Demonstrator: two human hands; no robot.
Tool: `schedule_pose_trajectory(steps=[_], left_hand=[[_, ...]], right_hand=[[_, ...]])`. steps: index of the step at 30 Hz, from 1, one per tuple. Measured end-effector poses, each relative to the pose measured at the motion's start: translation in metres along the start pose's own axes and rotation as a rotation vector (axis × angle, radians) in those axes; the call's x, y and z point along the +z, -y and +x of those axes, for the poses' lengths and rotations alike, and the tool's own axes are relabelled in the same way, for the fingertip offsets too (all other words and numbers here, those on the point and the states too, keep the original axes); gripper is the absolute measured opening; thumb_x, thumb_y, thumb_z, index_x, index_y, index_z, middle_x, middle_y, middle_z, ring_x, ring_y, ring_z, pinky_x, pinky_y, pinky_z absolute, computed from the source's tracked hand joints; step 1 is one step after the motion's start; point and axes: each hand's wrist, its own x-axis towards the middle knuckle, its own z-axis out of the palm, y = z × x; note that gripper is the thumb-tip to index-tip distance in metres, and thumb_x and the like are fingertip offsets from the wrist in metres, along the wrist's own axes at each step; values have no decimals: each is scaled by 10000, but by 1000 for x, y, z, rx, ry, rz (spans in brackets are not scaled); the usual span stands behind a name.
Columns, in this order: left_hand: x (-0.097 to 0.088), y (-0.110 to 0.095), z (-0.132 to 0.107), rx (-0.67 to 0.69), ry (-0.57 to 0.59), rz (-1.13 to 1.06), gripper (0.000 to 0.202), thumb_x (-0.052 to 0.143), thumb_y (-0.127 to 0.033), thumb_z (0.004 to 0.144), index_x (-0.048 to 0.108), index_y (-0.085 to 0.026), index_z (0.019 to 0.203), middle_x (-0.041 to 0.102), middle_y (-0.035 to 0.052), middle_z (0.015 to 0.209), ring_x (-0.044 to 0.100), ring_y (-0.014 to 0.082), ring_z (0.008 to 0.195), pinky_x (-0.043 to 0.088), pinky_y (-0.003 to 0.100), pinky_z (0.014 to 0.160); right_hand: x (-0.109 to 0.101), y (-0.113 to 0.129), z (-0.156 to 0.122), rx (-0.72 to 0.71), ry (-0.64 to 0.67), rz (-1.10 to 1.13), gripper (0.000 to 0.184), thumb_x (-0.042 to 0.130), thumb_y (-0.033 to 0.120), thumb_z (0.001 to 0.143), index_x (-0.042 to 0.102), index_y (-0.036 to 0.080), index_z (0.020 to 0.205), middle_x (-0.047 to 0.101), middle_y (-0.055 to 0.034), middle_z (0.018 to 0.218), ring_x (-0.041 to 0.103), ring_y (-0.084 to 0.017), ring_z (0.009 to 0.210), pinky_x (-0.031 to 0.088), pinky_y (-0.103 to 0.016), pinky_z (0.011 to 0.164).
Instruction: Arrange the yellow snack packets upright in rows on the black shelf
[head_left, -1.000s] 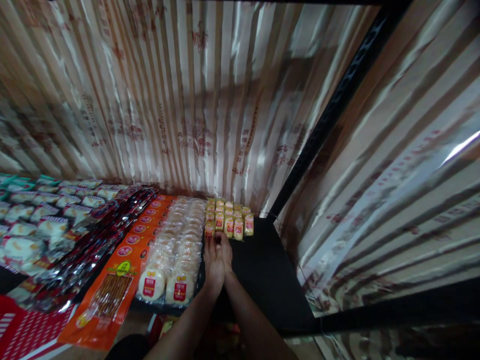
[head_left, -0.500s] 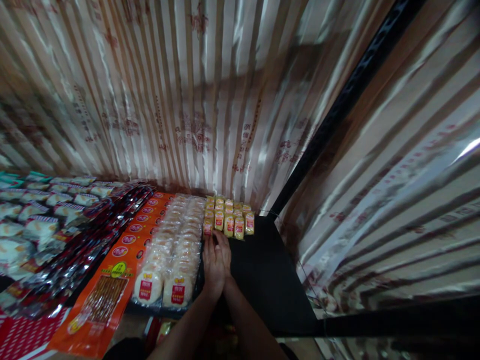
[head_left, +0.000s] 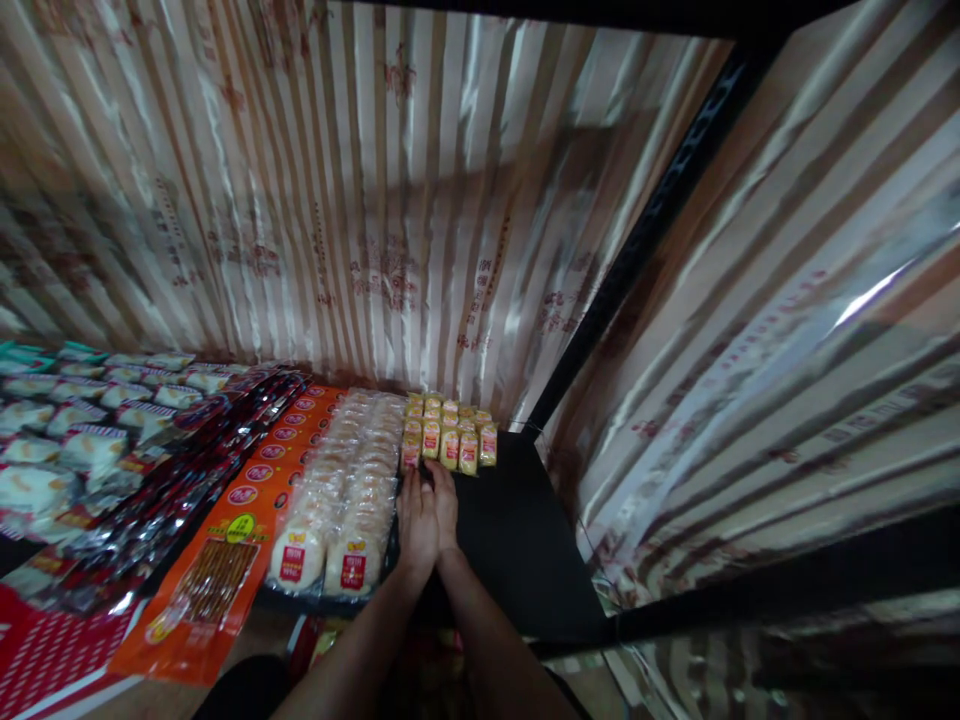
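Left hand (head_left: 415,518) and right hand (head_left: 446,503) are set together at the packets (head_left: 450,441), grip not discernible; these are judged light, slippery, best pinched by the sides.

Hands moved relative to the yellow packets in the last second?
No. Left hand and right hand stay side by side, fingertips at the front-left of the yellow packets on the black shelf; only the camera view shifted.

The single head view looks forward and down from close above and in front of the snack packs (head_left: 448,440), facing the striped wall (head_left: 390,200) behind them.
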Motion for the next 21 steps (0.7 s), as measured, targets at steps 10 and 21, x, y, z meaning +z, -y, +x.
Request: schedule_pose_trajectory(steps=[10, 21], left_hand=[[-26, 12, -96, 212, -8, 115, 412, 277, -243, 863, 537, -124, 1159, 571, 131, 1191, 488, 212, 1130, 343, 386, 1008], [-69, 91, -203, -120, 205, 259, 358, 363, -210, 824, 542, -115, 1119, 536, 134, 1193, 479, 197, 1137, 340, 354, 1015]], right_hand=[[-44, 23, -86, -119, -9, -103, 365, 378, 133, 755, 615, 177, 1029, 619, -73, 1032, 543, -174, 980, 413, -319, 920], [-42, -10, -224, 38, 397, -176, 435, 365, 52, 721, 655, 207, 1005, 667, -58, 1023, 582, -183, 994, 427, -345, 927]])
